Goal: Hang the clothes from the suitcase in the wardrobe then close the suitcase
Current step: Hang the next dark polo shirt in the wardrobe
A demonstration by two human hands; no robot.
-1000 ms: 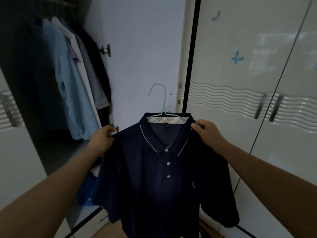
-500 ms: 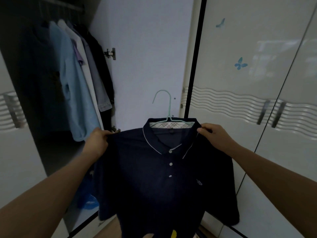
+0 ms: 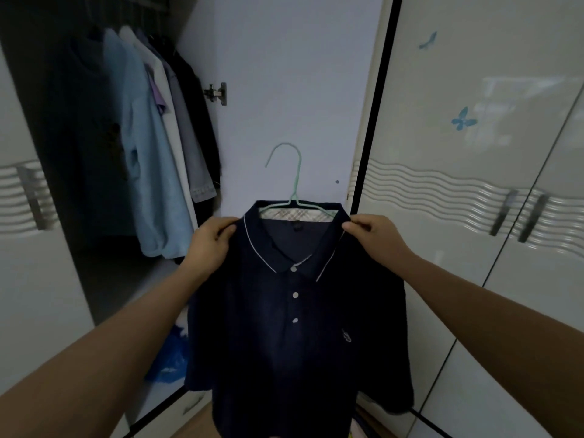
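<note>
Person stood before the open wardrobe, both arms out. A navy polo shirt was held up at chest height, front facing the person, already on a pale green hanger whose hook stood free above the collar. Left hand gripped the shirt's left shoulder, fingers curled round the cloth beside the collar. Right hand pinched the right shoulder at the collar's edge. Shirt hung in front of the open door's inner face. Hung garments filled the compartment at left. Blue bag low down, behind the shirt.
</note>
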